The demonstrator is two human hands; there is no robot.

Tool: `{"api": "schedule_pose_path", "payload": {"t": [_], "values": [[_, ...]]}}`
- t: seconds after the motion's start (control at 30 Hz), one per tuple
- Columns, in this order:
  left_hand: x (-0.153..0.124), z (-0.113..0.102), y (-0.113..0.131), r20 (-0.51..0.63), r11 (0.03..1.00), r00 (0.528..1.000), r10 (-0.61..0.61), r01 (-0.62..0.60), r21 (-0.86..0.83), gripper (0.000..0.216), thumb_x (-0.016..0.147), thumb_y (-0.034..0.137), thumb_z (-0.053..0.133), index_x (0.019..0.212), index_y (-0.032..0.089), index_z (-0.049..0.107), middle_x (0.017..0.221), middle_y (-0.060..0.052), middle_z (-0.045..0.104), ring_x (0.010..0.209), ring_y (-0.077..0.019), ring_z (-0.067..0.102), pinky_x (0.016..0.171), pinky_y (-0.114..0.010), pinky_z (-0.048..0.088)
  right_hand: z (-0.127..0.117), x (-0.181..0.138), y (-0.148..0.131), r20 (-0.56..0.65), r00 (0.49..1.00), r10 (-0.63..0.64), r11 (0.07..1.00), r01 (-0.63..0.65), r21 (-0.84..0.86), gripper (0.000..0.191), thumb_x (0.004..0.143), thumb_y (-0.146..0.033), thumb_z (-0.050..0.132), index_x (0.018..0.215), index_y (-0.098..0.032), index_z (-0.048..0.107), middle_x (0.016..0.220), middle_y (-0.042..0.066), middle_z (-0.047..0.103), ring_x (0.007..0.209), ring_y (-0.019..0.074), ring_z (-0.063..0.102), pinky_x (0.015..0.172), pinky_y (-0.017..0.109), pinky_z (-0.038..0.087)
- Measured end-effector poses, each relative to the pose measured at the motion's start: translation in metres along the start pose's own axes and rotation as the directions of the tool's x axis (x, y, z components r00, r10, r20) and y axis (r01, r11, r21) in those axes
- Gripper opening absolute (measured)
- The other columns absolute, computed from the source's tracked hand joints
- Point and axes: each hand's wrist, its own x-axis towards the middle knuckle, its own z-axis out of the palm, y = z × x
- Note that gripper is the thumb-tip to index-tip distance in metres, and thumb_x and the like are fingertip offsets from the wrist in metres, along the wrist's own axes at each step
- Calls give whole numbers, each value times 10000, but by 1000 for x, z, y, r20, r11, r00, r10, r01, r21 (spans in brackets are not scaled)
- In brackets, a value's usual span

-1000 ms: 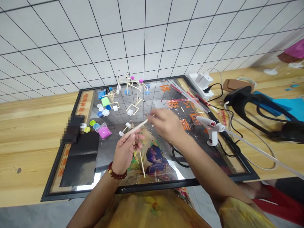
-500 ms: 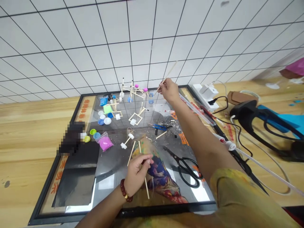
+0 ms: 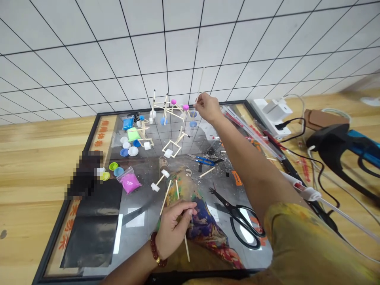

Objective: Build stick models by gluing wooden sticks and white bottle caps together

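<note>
My right hand is raised at the back of the glass-topped board, pinching a thin pale stick that points up. Close to it are stick frames with black tips and pink, white and blue pieces. My left hand, wearing a bead bracelet, hovers low over the front of the board. Its thumb and forefinger are pinched together; anything between them is too small to make out. One stick passes beneath this hand, another stick lies beside it. Just beyond is a stick with white wheels.
Black scissors lie right of my left hand, with blue nippers behind. Left are a bag of pink clay, small cups and black sheets. A power strip and black-and-blue tool stand right.
My right hand has shifted a little left, and its stick now stands more upright. My left hand keeps its pinch in nearly the same place. The camera view has shifted slightly.
</note>
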Motion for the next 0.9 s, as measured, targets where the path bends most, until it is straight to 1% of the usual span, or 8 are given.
{"api": "schedule_pose_path", "payload": {"t": [0.07,0.13,0.27,0.47,0.57,0.7,0.9], "values": [[0,0,0,3,1000,1000,0,0,-6,203,957,282,571,1055,246,745,877,-45,756,772,-151,678,739,-274,541,2,0,2,54,998,12,1000,-11,-4,144,766,-147,647,909,-136,644,822,68,698,822,217,652,831,363,484],[0,0,0,4,1000,1000,9,-9,-7,202,959,275,570,1054,243,745,875,-42,754,773,-147,679,737,-266,539,3,-2,3,77,997,28,1000,-28,-7,138,756,-136,640,891,-124,666,794,57,696,782,199,649,811,359,488],[2,0,0,4,1000,1000,10,-10,-1,201,963,268,567,1052,233,744,876,-40,752,760,-136,673,729,-254,539,5,-3,4,66,997,42,999,-43,17,182,762,-131,620,928,-106,692,792,49,706,775,179,654,824,358,494],[1,0,-2,-1,999,999,46,-46,-4,197,962,244,570,1064,214,736,879,-39,750,756,-120,673,710,-230,541,8,-1,9,81,995,51,998,-53,23,188,684,-49,627,822,-154,701,738,4,710,775,192,680,826,358,528],[1,0,-2,0,999,999,52,-52,2,195,962,232,571,1071,214,732,880,-33,751,761,-112,675,712,-218,540,11,1,12,85,995,53,998,-56,35,201,672,-34,625,804,-166,701,713,-7,708,764,195,690,831,364,540],[1,0,-1,2,998,998,56,-56,9,196,963,222,570,1075,211,731,880,-31,750,780,-112,681,732,-219,542,14,3,14,75,997,36,998,-40,48,217,668,-21,627,799,-174,709,705,-12,704,766,198,692,847,377,543],[1,0,-2,12,999,999,50,-50,20,199,968,220,563,1081,214,727,886,-26,748,790,-106,678,752,-217,540,17,3,14,79,997,4,999,-7,31,209,669,-53,621,806,-174,722,686,-17,684,753,189,680,819,363,551]]}}
